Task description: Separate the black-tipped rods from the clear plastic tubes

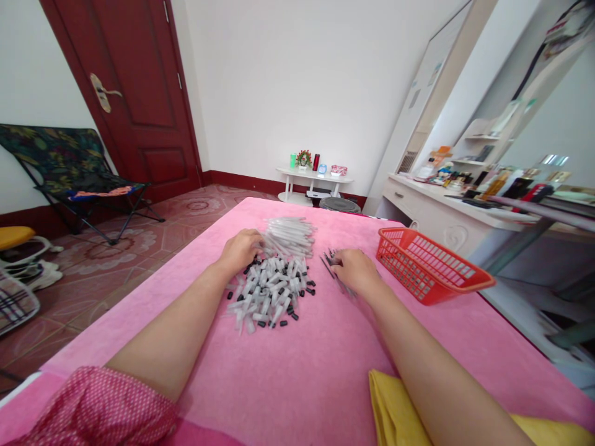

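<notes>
On the pink cloth lies a bundle of clear thin tubes (289, 234), side by side. A heap of short translucent plastic pieces (269, 291) mixed with small black caps spreads in front of it. My left hand (242, 249) is at the left edge of both piles, its fingers curled against the ends of the tubes; what is between them is hidden. My right hand (357, 270) bends over several dark thin rods (328, 263) to the right of the heap, with its fingers closed around some of them. Their lower ends stick out under the palm.
An orange-red plastic basket (430, 266) stands near the table's right edge. Folded yellow cloth (395, 412) lies under my right forearm. Beyond the table are a small white stand (316, 176), a cluttered dresser (432, 201) and a folding chair (69, 164).
</notes>
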Available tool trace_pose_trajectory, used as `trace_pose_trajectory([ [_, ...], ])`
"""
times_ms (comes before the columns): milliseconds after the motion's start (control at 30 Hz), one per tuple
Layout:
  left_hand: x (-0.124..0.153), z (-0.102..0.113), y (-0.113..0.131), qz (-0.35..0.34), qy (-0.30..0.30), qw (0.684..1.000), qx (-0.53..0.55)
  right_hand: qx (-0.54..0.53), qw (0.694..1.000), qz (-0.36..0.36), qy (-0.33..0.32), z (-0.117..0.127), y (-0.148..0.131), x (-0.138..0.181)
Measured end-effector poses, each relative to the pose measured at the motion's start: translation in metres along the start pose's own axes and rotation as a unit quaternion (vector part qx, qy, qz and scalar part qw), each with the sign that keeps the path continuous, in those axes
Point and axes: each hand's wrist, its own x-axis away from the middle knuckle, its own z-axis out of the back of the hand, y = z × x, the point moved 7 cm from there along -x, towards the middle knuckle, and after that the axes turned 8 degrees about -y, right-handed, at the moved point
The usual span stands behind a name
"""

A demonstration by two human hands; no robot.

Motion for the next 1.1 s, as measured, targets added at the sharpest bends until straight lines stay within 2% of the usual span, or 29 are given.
trace_pose_trajectory([
  [167,0.000,0.008,0.006,0.022,0.029,0.999,-0.011,0.059,0.998,-0.012,-0.028,-0.010,-0.004,0.003],
  [300,-0.003,0.013,0.023,-0.024,0.048,0.999,0.012,0.072,0.997,-0.019,-0.036,-0.012,-0.005,0.002],
  [400,-0.005,0.013,0.035,-0.062,0.046,0.997,0.017,0.041,0.999,-0.021,-0.018,-0.004,-0.004,0.003],
  [500,-0.006,0.013,0.044,-0.087,0.049,0.995,0.017,-0.017,0.999,0.032,0.015,0.010,-0.012,0.006],
  [633,-0.005,0.014,0.049,-0.091,0.056,0.994,0.022,-0.078,0.991,0.111,0.020,0.023,-0.028,0.014],
  [900,-0.006,0.013,0.057,-0.099,0.053,0.993,0.037,-0.062,0.991,0.114,0.024,0.021,-0.029,0.016],
  [1100,-0.006,0.015,0.070,-0.133,0.045,0.989,0.048,-0.076,0.988,0.127,0.038,0.025,-0.027,0.016],
])
